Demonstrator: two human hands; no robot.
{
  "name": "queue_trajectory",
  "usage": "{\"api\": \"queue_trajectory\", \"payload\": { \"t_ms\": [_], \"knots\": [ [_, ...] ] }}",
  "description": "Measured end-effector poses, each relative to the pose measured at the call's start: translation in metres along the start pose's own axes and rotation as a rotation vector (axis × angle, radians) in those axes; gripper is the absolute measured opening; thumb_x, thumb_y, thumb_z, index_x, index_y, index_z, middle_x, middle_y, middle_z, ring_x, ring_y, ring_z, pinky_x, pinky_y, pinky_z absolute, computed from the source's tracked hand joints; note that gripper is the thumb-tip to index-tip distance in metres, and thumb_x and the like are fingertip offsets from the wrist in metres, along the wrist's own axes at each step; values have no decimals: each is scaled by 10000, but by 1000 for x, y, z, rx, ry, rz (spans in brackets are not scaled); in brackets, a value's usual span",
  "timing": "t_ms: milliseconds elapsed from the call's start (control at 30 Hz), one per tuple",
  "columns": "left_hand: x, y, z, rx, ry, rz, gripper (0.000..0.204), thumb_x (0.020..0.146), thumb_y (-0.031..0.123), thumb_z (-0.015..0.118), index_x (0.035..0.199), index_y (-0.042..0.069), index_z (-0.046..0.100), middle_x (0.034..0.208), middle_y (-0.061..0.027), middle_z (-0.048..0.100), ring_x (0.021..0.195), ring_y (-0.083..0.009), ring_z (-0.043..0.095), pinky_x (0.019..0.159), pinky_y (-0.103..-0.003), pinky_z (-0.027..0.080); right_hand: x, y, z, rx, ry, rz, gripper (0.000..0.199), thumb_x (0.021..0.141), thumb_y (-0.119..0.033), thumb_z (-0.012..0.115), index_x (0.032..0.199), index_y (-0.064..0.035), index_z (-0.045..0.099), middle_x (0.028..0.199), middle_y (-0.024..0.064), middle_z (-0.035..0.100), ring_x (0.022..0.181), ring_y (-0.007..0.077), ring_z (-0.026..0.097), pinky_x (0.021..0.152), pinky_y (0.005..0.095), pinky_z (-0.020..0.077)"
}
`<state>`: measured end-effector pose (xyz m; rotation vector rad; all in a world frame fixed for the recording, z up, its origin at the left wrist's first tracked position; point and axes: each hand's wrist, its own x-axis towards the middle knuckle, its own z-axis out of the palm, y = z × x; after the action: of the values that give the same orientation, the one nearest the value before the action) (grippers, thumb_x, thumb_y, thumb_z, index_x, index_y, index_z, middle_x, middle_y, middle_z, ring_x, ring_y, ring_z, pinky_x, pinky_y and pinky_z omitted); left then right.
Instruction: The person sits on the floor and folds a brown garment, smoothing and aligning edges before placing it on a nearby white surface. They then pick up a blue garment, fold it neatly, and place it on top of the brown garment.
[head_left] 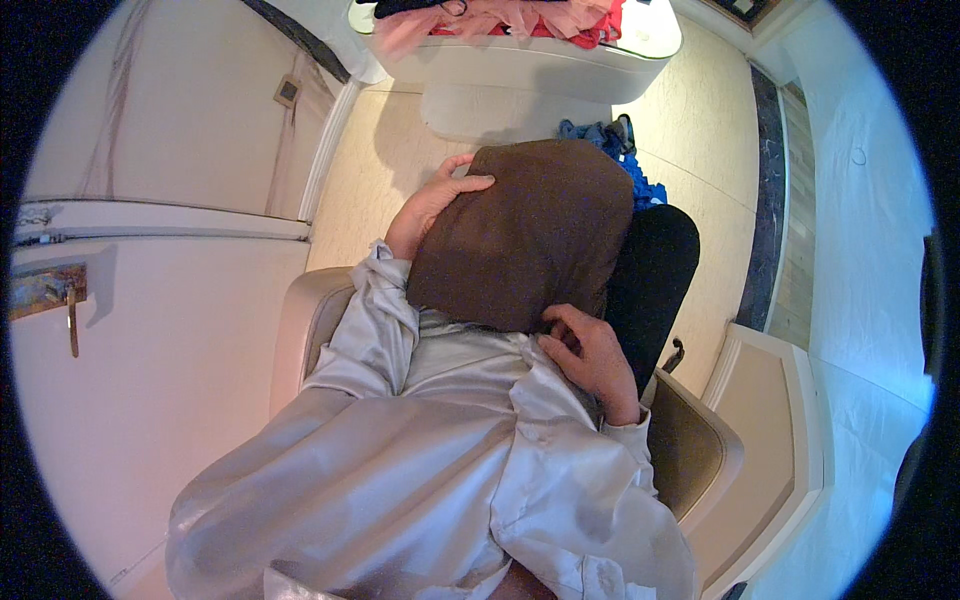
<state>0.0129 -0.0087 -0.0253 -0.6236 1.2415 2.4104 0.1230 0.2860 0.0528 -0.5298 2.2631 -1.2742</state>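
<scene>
A folded brown cloth (pixel 530 235) lies across my lap while I sit in a beige armchair (pixel 300 320). My left hand (pixel 435 200) holds the cloth's far left corner, thumb on top of the fabric. My right hand (pixel 590 355) pinches the cloth's near edge with bent fingers. Both arms are in pale grey shiny sleeves (pixel 420 450). My leg in black trousers (pixel 650 275) shows to the right of the cloth.
A white table (pixel 560 65) with pink and red clothes (pixel 520 18) stands ahead. Blue garments (pixel 620 150) lie on the cream floor beyond my knees. White cabinet doors (pixel 150 300) are at my left, a beige ledge (pixel 770 420) at my right.
</scene>
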Motion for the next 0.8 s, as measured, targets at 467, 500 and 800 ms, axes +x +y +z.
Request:
{"api": "queue_trajectory", "payload": {
  "t_ms": [467, 500, 800],
  "knots": [
    [-2, 9, 17, -222, -169, -99, 345, 979, 191, 573, 1276, 15, 574, 1206, -106, 662, 1054, -220, 653, 931, -331, 526, 115, 52, -39, 898, 560, 456, 684, 895, -233, 707, 1453, 0, 387, 1425, 196, 465, 1252, 300, 506, 1049, 366, 409],
    [-6, 9, 20, -232, -188, -83, 337, 977, 180, 571, 1272, 17, 576, 1201, -106, 664, 1049, -225, 655, 930, -334, 527, 113, 53, -42, 1023, 458, 397, 674, 897, -262, 709, 1439, 5, 412, 1434, 172, 466, 1267, 288, 495, 1072, 358, 383],
    [13, 38, 39, -197, -255, 120, 405, 873, 17, 606, 1272, 30, 540, 1184, -109, 645, 1045, -242, 644, 931, -360, 531, 91, 69, -45, 866, 513, -92, 398, 907, -126, 648, 1299, -79, 596, 1390, 128, 516, 1245, 243, 524, 1082, 359, 409]
  ]
}}
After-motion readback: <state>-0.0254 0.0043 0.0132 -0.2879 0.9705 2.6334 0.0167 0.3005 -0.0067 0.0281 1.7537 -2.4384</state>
